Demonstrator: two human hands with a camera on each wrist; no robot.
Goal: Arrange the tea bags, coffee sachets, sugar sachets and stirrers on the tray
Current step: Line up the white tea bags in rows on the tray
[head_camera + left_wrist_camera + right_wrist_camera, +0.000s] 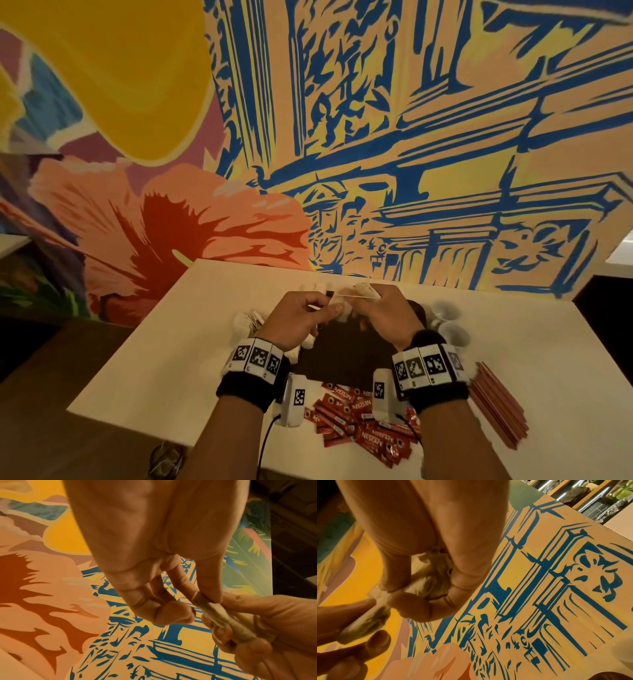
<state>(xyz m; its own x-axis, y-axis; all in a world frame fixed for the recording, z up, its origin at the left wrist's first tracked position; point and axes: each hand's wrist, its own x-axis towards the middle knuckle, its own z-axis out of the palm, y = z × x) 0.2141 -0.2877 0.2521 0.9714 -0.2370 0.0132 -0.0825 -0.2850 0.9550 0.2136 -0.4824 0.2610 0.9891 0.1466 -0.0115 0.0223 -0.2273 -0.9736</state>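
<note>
Head view, lower centre: a dark tray (339, 356) lies on the white table (154, 359); the part of the tray visible between my wrists is bare, and the rest is hidden behind my hands, so I cannot tell what else it carries; red coffee sachets (363, 425) lie in a loose heap at the near edge of the tray, at the bottom centre of the frame; a bundle of pinkish stirrers (496, 404) lies on the table at lower right; two white cups (448, 322) stand right of the tray; a cluster of small white packets (246, 323) sits left of the tray, too blurred to identify.

Above the tray, at frame centre: my left hand (301, 318) pinches one end of a tea bag (211, 609) between thumb and forefinger, the other fingers loosely curled; my right hand (383, 315) is curled round the bag's crumpled bulk (433, 577), thumb and fingers closed on it; a thin string (346, 294) runs taut between the two hands, with a small dark tag (329, 294) at the left-hand end; the tea bag is held in the air, clear of tray and table; a painted mural (411, 137) fills the wall behind.
</note>
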